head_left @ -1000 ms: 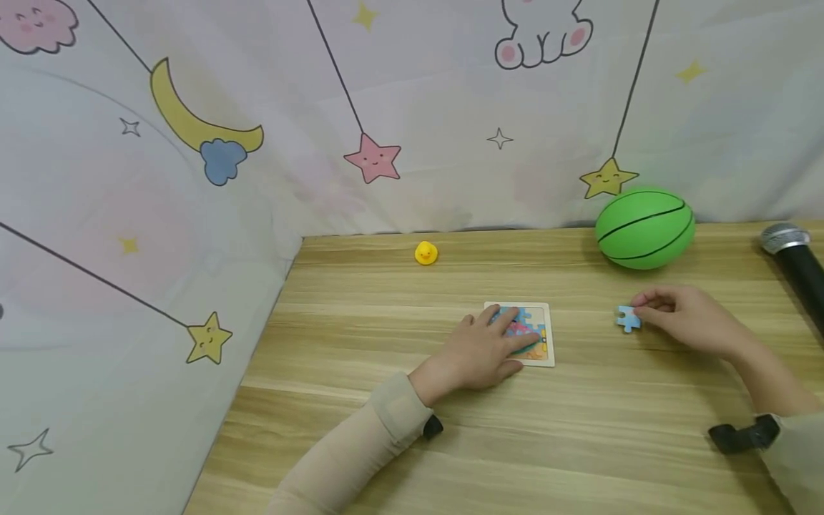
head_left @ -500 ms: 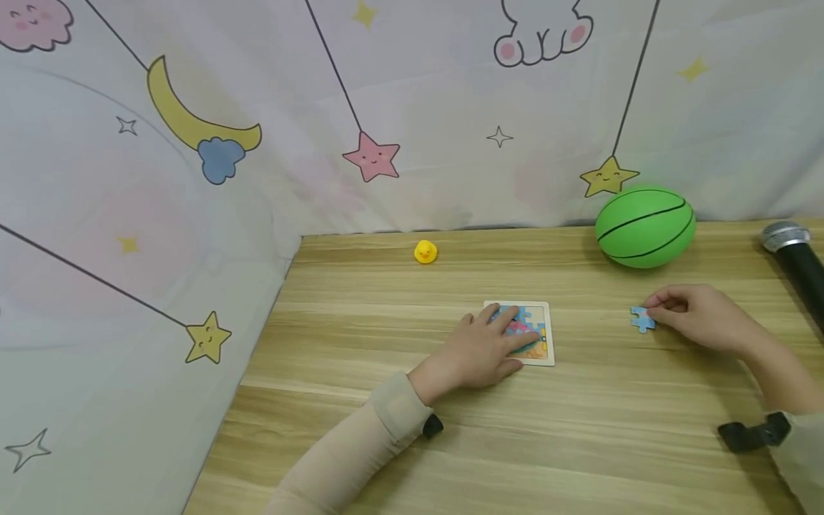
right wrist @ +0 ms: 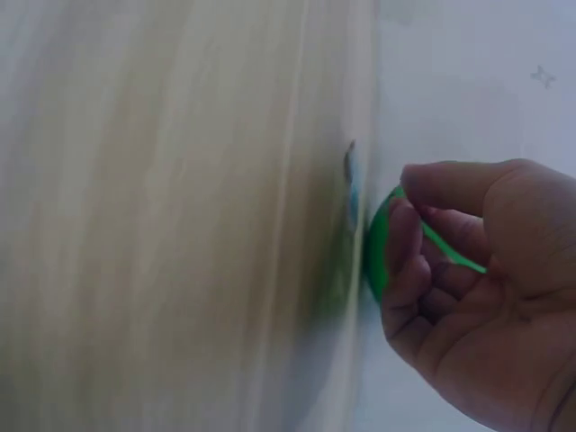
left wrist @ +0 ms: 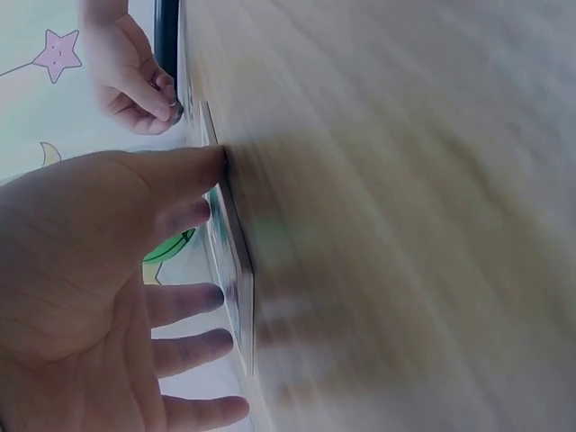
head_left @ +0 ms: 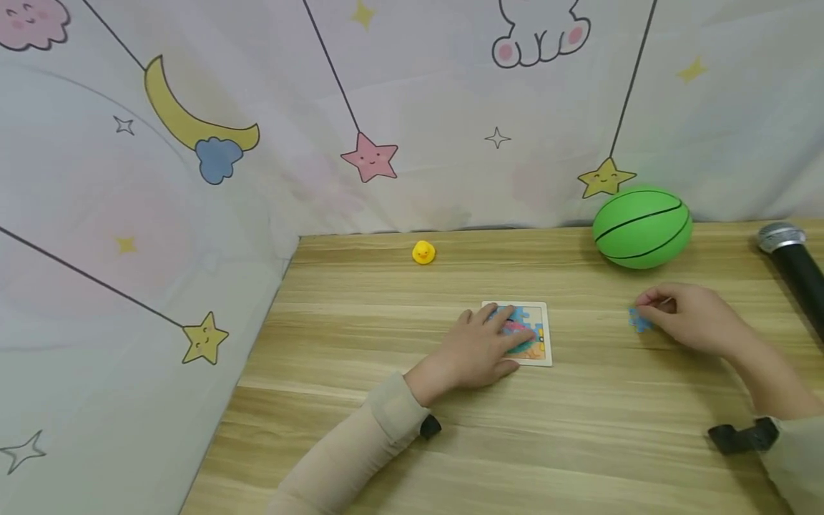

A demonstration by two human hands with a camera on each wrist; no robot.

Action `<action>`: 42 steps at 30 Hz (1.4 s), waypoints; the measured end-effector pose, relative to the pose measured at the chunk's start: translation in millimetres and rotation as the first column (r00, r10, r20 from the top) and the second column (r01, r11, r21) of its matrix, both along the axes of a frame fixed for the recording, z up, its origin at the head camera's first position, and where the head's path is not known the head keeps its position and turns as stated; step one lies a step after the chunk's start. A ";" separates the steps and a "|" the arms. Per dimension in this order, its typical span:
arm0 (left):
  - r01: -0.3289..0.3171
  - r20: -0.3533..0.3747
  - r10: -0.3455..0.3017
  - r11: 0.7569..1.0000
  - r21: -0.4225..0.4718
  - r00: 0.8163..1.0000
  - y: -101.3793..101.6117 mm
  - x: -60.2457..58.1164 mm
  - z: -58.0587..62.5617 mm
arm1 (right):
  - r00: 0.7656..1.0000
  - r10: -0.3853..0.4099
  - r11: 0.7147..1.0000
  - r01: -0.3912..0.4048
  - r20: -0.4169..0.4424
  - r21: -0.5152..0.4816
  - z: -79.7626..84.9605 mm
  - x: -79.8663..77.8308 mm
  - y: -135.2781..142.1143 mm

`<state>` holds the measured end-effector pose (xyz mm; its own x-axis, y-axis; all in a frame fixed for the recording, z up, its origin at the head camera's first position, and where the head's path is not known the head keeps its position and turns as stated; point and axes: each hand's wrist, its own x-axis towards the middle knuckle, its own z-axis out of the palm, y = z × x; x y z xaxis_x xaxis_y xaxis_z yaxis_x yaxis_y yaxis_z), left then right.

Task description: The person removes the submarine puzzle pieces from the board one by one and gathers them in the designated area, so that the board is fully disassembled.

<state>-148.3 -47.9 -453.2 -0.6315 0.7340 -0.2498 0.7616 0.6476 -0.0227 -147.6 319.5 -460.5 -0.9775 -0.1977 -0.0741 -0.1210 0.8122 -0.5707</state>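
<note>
White-framed square jigsaw puzzle (head_left: 534, 317) lies under the left hand (head_left: 475, 354), fingers spread, presumably steadying it — blue knobbed piece (head_left: 637, 321) at right hand's (head_left: 692, 319) fingertips, whether pinched cannot be told.

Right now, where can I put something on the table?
Bare table lies between the duck and left sleeve, and between both sleeves, nearer than the puzzle. It's crowded on the right: ball, puzzle piece, right grip, microphone.

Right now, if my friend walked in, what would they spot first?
Probably the bright green ball, toward the back right of the table. Next might be the little yellow duck at the back, left of the ball. Then maybe the colourful puzzle under the left hand, nearer the person.
</note>
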 end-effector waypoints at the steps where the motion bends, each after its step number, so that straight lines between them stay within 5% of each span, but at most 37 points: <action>1: -0.003 -0.002 0.003 1.000 0.005 1.000 -1.9 0.2 0.3 | 1.000 0.002 1.000 -0.002 -0.002 0.000 1.7 0.2 -4.7; 10: -0.026 0.007 0.026 0.999 0.034 1.000 -16.0 0.0 0.5 | 0.996 0.072 0.995 -0.075 -0.047 -0.061 15.2 -1.6 -52.8; 24: -0.041 0.028 0.040 0.999 0.032 0.999 -18.4 0.8 -0.4 | 0.987 0.160 0.975 -0.153 0.031 -0.163 0.7 -15.2 -129.5; 42: -0.050 0.022 0.050 0.999 -0.004 0.999 -16.4 1.5 -0.9 | 0.985 0.169 0.983 -0.166 0.029 -0.078 -4.2 -23.3 -154.0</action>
<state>-146.7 -64.4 -454.1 -0.6616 0.7009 -0.2666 0.7289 0.6846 -0.0091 -170.9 165.5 -464.8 -0.9272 -0.3645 -0.0865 -0.2303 0.7366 -0.6360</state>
